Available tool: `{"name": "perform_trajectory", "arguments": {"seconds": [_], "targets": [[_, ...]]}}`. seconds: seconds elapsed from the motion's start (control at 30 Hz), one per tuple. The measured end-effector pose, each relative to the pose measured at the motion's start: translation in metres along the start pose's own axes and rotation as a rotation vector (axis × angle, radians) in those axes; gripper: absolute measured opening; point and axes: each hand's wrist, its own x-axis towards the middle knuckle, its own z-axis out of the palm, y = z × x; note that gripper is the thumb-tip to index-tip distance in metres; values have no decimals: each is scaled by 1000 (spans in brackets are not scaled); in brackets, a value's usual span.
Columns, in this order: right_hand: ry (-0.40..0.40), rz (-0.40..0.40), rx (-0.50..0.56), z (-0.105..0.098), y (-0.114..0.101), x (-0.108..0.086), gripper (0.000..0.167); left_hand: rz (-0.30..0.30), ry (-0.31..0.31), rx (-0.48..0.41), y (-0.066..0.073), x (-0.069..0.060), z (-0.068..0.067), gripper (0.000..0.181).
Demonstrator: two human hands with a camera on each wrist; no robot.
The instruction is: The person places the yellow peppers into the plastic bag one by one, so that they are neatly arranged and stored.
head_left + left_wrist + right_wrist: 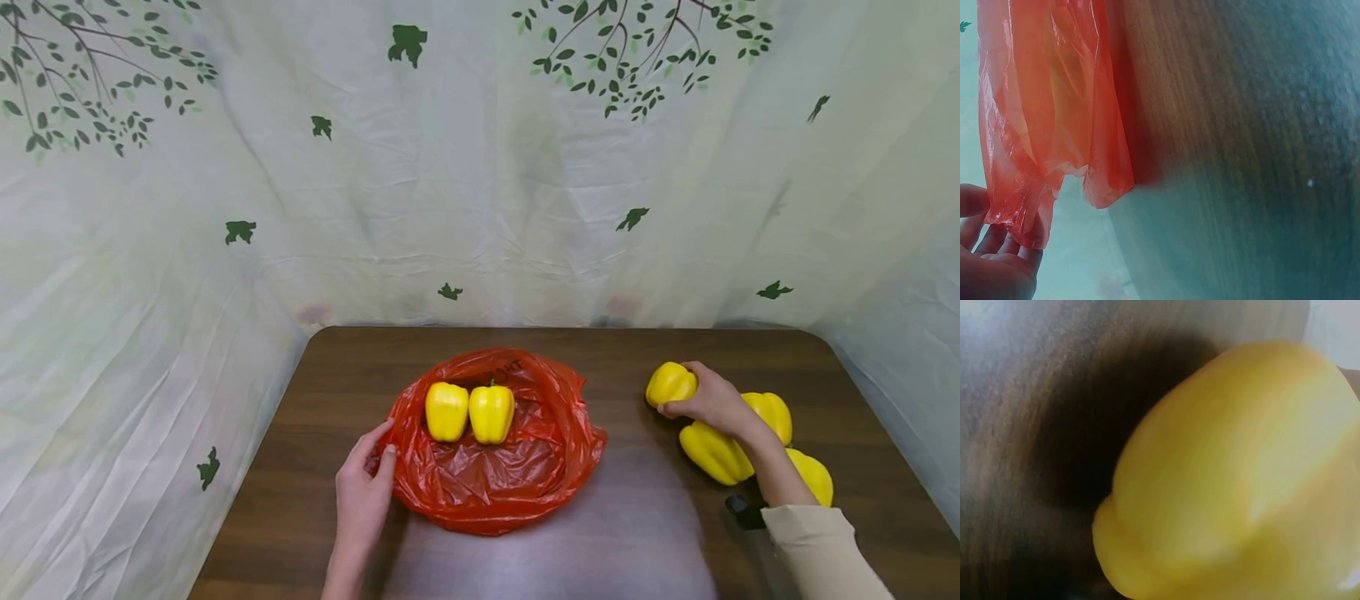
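Note:
A red plastic bag (495,518) lies spread open on the table, with two yellow bell peppers (446,412) side by side inside it. At its left edge my left hand (360,496) holds the rim. The left wrist view shows the thumb and fingers of this hand (1000,265) pinching the bag's film (1019,125). Off to the right, my right hand (708,402) grips another yellow bell pepper (670,384) from its right side. That pepper (1222,475) fills much of the right wrist view, its shadow on the table beside it; the fingers are mostly hidden there.
Around my right forearm lie more yellow bell peppers: one behind (768,414), one to its left (712,454), one partly covered (813,477). A small black object (744,510) is beside the right wrist. The brown wooden table (615,517) meets a leaf-patterned curtain (487,208) at the back.

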Motion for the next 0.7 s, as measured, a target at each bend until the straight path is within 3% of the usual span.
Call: {"name": "perform_trajectory", "arguments": {"seconds": [0.43, 0.7], "targets": [[35, -7, -2, 0, -2, -5, 87, 18, 9, -3, 0, -1, 0, 38], [71, -9, -2, -2, -5, -11, 92, 22, 15, -6, -1, -1, 0, 38]]}}
